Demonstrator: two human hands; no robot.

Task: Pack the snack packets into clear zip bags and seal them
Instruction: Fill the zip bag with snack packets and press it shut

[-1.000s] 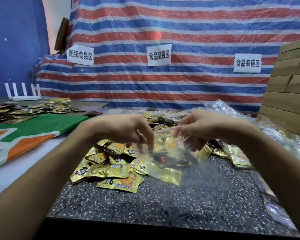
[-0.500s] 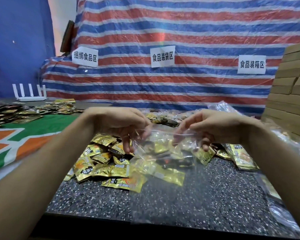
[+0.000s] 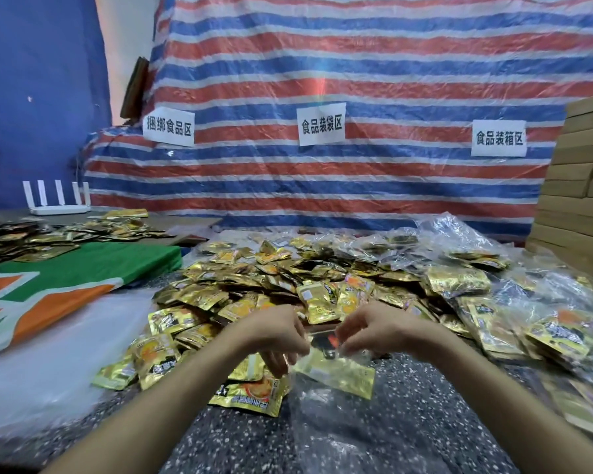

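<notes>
Down come both hands, and closer together than half a second ago: the left hand (image 3: 274, 333) and the right hand (image 3: 374, 331) nearly meet over the clear zip bag (image 3: 339, 424), which had hung stretched wide between them. Look at the left fingers (image 3: 277, 360), curled downward and pinching the bag's top edge. The right fingers (image 3: 349, 338) are curled as well, nipping that same strip just beside them. The bag's lower part spreads over the speckled bench (image 3: 432, 422), toward its near edge, and a gold snack packet (image 3: 336, 372) shows through the plastic (a dark, reddish shape above it is too blurred to name). Behind the hands, loose packets (image 3: 288, 278) heap across the middle of the bench toward its far edge.
</notes>
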